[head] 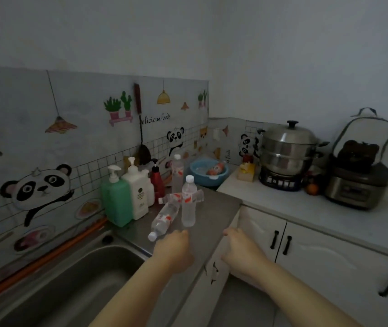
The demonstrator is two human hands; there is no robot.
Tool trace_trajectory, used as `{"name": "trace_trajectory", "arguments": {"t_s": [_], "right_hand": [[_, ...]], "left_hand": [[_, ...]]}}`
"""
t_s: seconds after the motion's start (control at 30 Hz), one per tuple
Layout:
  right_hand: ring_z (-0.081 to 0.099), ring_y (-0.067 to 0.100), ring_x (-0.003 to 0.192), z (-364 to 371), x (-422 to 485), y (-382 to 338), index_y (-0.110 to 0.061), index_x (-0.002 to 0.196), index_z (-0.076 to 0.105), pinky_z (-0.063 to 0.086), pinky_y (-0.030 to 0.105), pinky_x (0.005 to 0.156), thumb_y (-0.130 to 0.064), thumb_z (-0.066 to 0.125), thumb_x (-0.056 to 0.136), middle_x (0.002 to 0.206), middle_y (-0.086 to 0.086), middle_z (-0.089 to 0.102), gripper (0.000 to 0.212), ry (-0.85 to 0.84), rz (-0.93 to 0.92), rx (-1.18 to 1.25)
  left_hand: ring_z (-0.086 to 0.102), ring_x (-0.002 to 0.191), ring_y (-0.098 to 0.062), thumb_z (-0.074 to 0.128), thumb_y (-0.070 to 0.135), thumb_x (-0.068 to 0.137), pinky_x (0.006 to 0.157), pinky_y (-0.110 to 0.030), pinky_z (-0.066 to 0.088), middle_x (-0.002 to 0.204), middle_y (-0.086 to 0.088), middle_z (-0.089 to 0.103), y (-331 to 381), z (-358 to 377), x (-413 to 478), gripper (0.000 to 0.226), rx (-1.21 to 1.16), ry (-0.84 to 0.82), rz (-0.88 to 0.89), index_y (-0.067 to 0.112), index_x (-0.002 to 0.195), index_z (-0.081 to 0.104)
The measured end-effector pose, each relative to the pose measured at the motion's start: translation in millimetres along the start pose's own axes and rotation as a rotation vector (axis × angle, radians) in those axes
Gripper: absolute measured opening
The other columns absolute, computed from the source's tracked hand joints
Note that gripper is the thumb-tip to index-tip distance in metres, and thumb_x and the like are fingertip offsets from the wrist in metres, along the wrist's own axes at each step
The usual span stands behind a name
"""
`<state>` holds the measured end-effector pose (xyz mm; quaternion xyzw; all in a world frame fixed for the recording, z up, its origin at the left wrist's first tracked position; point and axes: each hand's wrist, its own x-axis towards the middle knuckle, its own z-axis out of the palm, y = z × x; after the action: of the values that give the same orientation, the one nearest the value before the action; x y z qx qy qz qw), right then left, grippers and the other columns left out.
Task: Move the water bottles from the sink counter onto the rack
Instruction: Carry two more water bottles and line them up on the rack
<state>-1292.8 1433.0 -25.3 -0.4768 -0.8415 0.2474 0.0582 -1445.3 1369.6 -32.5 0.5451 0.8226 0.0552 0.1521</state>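
Reaching over the grey sink counter [214,215], the left hand [173,249] is loosely curled and empty just near of a lying water bottle [164,219] whose cap points at the counter's near-left edge by the sink basin [75,279]. The right hand [242,249], fingers spread and empty, hangs past the counter's right edge above the cabinet front. An upright bottle [189,201] stands mid-counter; another lying bottle [176,197] crosses behind it, and a far upright bottle [177,171] stands beside the soap dispensers [129,194]. Bare counter lies right of the bottles.
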Motion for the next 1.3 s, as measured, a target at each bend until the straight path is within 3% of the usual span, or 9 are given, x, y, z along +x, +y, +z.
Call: {"name": "trace_trajectory", "arguments": {"t_s": [0.2, 0.5, 0.63, 0.9, 1.1, 1.3], "right_hand": [[0.051, 0.026, 0.115, -12.5, 101.3, -1.5, -0.014, 0.125, 0.049, 0.044, 0.036, 0.099, -0.028, 0.061, 0.082, 0.125, 0.01, 0.048, 0.047, -0.042, -0.024, -0.005], [0.046, 0.024, 0.125, -13.6, 234.3, 8.7, -0.013, 0.133, 0.041, 0.039, 0.028, 0.102, -0.018, 0.057, 0.085, 0.136, 0.011, 0.043, 0.05, -0.142, -0.051, -0.083], [0.051, 0.022, 0.122, -10.4, 301.2, 21.2, -0.018, 0.137, 0.04, 0.045, 0.03, 0.099, -0.015, 0.059, 0.085, 0.138, 0.007, 0.046, 0.055, -0.152, -0.097, -0.102], [0.06, 0.024, 0.109, -8.2, 423.4, 42.4, -0.017, 0.119, 0.057, 0.051, 0.032, 0.09, -0.021, 0.061, 0.079, 0.122, 0.008, 0.062, 0.04, -0.275, -0.305, -0.166], [0.053, 0.021, 0.121, 3.1, 461.6, 34.5, -0.016, 0.132, 0.047, 0.044, 0.029, 0.099, -0.02, 0.065, 0.082, 0.135, 0.007, 0.052, 0.053, -0.365, -0.36, -0.222], [0.053, 0.024, 0.119, 22.0, 491.3, 26.2, -0.016, 0.13, 0.049, 0.046, 0.032, 0.099, -0.021, 0.064, 0.081, 0.132, 0.01, 0.052, 0.052, -0.39, -0.42, -0.256]], "left_hand": [[0.05, 0.12, -0.024, 0.057, 0.022, 0.086, 0.096, -0.036, 0.044, 0.133, -0.005, 0.049, -12.2, -19.6, 93.0, 0.05, 0.0, 0.02, -0.043, 0.016, 0.133, 0.039], [0.049, 0.122, -0.031, 0.058, 0.022, 0.086, 0.099, -0.042, 0.042, 0.14, -0.009, 0.044, -34.9, -26.3, 187.9, 0.067, 0.027, -0.03, -0.205, 0.017, 0.143, 0.025], [0.054, 0.113, -0.029, 0.06, 0.023, 0.084, 0.096, -0.041, 0.047, 0.129, -0.009, 0.053, -44.0, -23.8, 228.9, 0.056, 0.015, 0.003, -0.285, 0.017, 0.134, 0.038], [0.053, 0.114, -0.027, 0.058, 0.025, 0.086, 0.093, -0.039, 0.045, 0.126, -0.009, 0.054, -46.4, -13.4, 293.1, 0.042, -0.021, -0.001, -0.519, 0.013, 0.124, 0.044], [0.051, 0.116, -0.027, 0.06, 0.03, 0.084, 0.098, -0.042, 0.045, 0.129, -0.008, 0.052, -58.5, 12.0, 308.9, 0.047, -0.111, -0.036, -0.68, 0.016, 0.127, 0.045], [0.051, 0.118, -0.028, 0.059, 0.031, 0.083, 0.098, -0.039, 0.045, 0.134, -0.007, 0.047, -73.6, 34.9, 322.4, 0.059, -0.154, -0.011, -0.69, 0.019, 0.136, 0.037]]}}
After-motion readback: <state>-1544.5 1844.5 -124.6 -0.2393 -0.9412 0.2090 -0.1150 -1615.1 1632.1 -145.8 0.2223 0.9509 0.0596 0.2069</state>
